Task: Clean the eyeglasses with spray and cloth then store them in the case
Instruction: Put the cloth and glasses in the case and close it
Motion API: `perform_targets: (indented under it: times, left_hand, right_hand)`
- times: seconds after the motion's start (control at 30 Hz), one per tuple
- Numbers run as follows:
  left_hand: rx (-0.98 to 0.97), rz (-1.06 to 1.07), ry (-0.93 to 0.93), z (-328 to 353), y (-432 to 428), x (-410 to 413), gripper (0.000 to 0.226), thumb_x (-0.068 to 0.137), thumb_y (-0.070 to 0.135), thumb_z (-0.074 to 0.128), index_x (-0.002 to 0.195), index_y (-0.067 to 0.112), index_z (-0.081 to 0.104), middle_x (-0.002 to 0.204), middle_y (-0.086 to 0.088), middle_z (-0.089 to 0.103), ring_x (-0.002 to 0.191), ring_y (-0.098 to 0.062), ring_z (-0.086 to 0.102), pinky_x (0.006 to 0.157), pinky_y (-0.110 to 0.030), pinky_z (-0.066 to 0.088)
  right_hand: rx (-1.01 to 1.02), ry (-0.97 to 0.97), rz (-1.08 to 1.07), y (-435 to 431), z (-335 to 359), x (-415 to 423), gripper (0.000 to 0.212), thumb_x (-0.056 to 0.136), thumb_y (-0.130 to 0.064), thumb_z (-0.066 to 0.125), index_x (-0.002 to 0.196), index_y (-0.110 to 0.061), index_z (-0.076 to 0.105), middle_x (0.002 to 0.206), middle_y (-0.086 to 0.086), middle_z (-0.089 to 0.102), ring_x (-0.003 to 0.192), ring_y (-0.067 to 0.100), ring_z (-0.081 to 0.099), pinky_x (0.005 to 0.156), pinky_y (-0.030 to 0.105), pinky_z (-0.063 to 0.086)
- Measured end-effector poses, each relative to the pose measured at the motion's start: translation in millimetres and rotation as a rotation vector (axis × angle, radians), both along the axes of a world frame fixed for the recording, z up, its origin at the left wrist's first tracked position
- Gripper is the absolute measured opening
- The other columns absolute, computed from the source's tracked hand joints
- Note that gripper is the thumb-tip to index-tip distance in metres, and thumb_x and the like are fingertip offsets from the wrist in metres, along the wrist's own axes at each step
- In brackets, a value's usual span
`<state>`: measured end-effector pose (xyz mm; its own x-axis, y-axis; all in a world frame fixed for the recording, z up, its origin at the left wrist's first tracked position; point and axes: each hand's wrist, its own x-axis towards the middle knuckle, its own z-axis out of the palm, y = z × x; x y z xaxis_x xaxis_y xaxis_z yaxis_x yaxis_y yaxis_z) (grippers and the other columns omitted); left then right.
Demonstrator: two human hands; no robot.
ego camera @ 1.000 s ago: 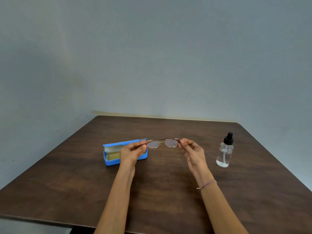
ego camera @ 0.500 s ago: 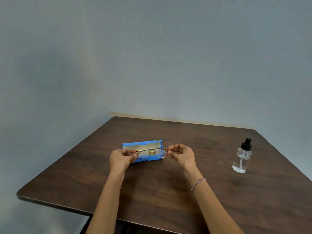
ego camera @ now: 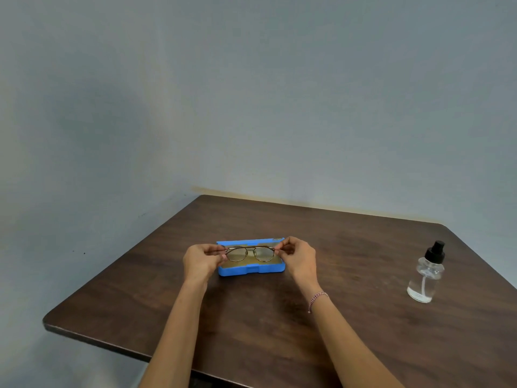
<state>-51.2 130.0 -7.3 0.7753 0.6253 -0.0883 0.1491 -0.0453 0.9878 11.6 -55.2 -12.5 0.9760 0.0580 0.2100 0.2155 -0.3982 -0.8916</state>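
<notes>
Left hand (ego camera: 200,260) and right hand (ego camera: 298,257) are each pinched on one outer end of the eyeglasses (ego camera: 249,254), which are held level over the open blue case (ego camera: 251,270); contact with it cannot be told. Frame is judged light, thin and easily bent. Grip is best kept at the hinge ends, lenses untouched. Bare tabletop (ego camera: 363,261) is left all round the case. Spray bottle (ego camera: 426,275) is parked well apart, toward the right edge.
</notes>
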Motion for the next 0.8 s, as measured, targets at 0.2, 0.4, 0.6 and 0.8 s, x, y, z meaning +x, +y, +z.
perform_targets:
  times: [0.2, 0.4, 0.6, 0.8]
  left_hand:
    - [0.157, 0.011, 0.039, -3, -4, 6, 0.023, 0.077, -0.001, 0.071, 0.098, 0.009, 0.070, 0.094, -0.005, 0.071, 0.088, -0.012, 0.064, 0.088, -0.030, 0.052]
    - [0.500, -0.005, 0.105, -5, -9, 8, 0.016, 0.083, 0.007, 0.068, 0.095, 0.016, 0.074, 0.103, 0.001, 0.071, 0.095, -0.010, 0.062, 0.091, -0.025, 0.047]
    - [0.785, -0.003, 0.220, -4, -15, 8, 0.016, 0.085, 0.016, 0.066, 0.093, 0.029, 0.072, 0.097, 0.010, 0.070, 0.088, -0.005, 0.062, 0.076, -0.023, 0.051]
    - [0.953, -0.038, 0.274, -4, -20, 10, 0.020, 0.089, 0.017, 0.060, 0.103, 0.029, 0.069, 0.103, 0.009, 0.068, 0.092, -0.008, 0.061, 0.067, -0.019, 0.044]
  right_hand:
    - [-0.128, -0.038, -0.019, 4, -8, 8, 0.027, 0.087, -0.001, 0.059, 0.076, -0.025, 0.060, 0.085, -0.009, 0.065, 0.083, 0.002, 0.060, 0.083, 0.017, 0.048]
    - [-0.372, -0.102, -0.057, 7, -15, 10, 0.028, 0.088, -0.011, 0.061, 0.075, -0.035, 0.056, 0.097, -0.005, 0.057, 0.074, 0.005, 0.057, 0.071, 0.019, 0.048]
    - [-0.460, -0.152, -0.039, 3, -17, 8, 0.023, 0.088, -0.013, 0.061, 0.081, -0.035, 0.058, 0.098, -0.007, 0.052, 0.073, 0.005, 0.050, 0.068, 0.015, 0.040]
    - [-0.467, -0.162, -0.032, 0, -18, 8, 0.022, 0.088, -0.013, 0.061, 0.083, -0.033, 0.059, 0.099, -0.006, 0.052, 0.073, 0.004, 0.048, 0.069, 0.013, 0.038]
